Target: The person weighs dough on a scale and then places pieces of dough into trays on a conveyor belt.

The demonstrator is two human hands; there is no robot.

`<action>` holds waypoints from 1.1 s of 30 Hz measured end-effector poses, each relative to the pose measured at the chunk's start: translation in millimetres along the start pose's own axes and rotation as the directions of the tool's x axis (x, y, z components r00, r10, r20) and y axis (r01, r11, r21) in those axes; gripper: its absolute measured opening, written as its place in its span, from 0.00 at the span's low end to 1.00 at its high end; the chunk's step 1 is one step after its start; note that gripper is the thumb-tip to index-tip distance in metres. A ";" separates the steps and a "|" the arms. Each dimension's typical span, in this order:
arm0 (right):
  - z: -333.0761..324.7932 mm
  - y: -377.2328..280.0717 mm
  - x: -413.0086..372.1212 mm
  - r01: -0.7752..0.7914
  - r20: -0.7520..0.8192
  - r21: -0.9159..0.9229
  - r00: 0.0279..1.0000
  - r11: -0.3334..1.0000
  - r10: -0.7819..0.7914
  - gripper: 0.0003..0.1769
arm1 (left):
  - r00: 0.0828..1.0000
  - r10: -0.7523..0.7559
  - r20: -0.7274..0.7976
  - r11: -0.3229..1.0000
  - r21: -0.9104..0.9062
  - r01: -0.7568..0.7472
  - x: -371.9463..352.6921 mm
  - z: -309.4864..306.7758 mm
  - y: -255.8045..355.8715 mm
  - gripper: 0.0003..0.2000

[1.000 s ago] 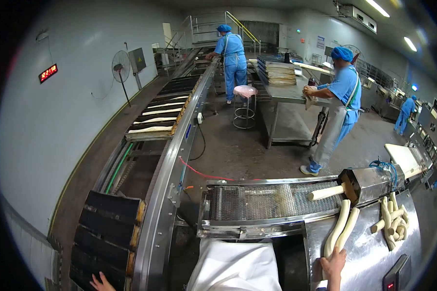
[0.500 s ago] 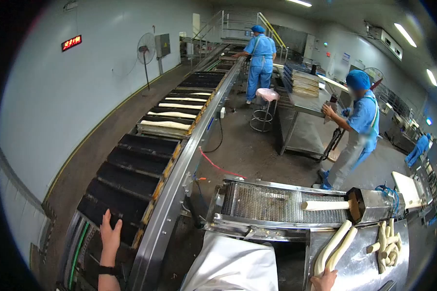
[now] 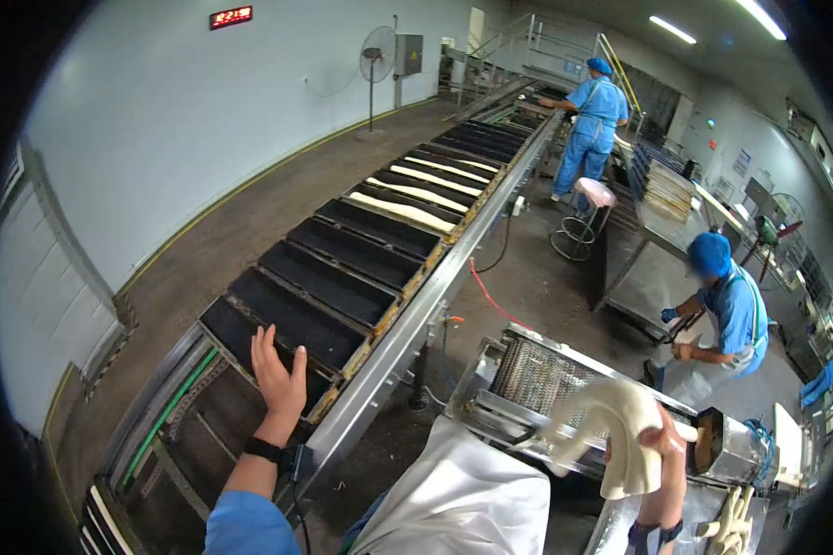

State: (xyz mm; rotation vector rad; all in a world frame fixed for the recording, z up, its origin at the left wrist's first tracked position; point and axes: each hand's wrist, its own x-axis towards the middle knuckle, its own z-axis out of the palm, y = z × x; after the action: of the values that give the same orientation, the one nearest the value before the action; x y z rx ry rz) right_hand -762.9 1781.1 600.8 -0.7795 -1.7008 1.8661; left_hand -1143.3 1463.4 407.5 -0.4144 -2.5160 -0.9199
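Observation:
My right hand is raised over the short mesh conveyor, closed around long pale dough strips that hang over it in a bend. The strips' far end is smeared by motion. Stretched out with fingers apart, my left hand is over the near edge of a set of black baking pans on the long conveyor, holding nothing. Farther along that line, several pans carry white dough strips. A loose pile of dough pieces lies on the steel table at lower right.
The conveyor's steel side rail runs between my hands. A metal outlet box stands at the mesh belt's right end. One person in blue bends beside a steel table; another stands up the line by a stool.
My right hand has lifted the dough strips off the steel table and up over the mesh conveyor. The left hand stays open by the pans. My view has turned left; the nearer co-worker bends lower.

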 end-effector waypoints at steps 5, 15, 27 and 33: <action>114.8 -43.2 49.3 -0.021 0.509 0.048 0.860 0.999 -0.006 0.41 | 0.994 -0.008 -0.108 0.958 -0.287 -0.024 -1.0 -9.1 0.5 0.35; 117.8 63.3 154.8 0.306 0.445 -0.572 0.895 0.761 -0.026 0.24 | 0.995 0.021 -0.098 0.919 -0.391 -0.058 7.0 -5.4 -21.6 0.32; -53.3 195.7 154.5 -0.105 -0.105 -0.972 0.994 -0.210 -0.012 0.30 | 0.993 0.089 -0.074 0.977 -0.185 -0.101 10.7 10.5 3.3 0.25; 7.0 231.2 181.6 0.161 0.189 -0.947 0.979 -0.279 -0.078 0.23 | 0.992 0.107 -0.072 0.982 -0.150 -0.117 13.9 18.3 -0.4 0.24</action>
State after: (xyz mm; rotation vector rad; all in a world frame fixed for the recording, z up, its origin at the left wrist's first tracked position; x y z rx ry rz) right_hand -893.2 1879.2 356.0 -0.9191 -3.0431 -0.3240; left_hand -1160.8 1477.1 401.4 -0.5606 -2.3469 -1.0691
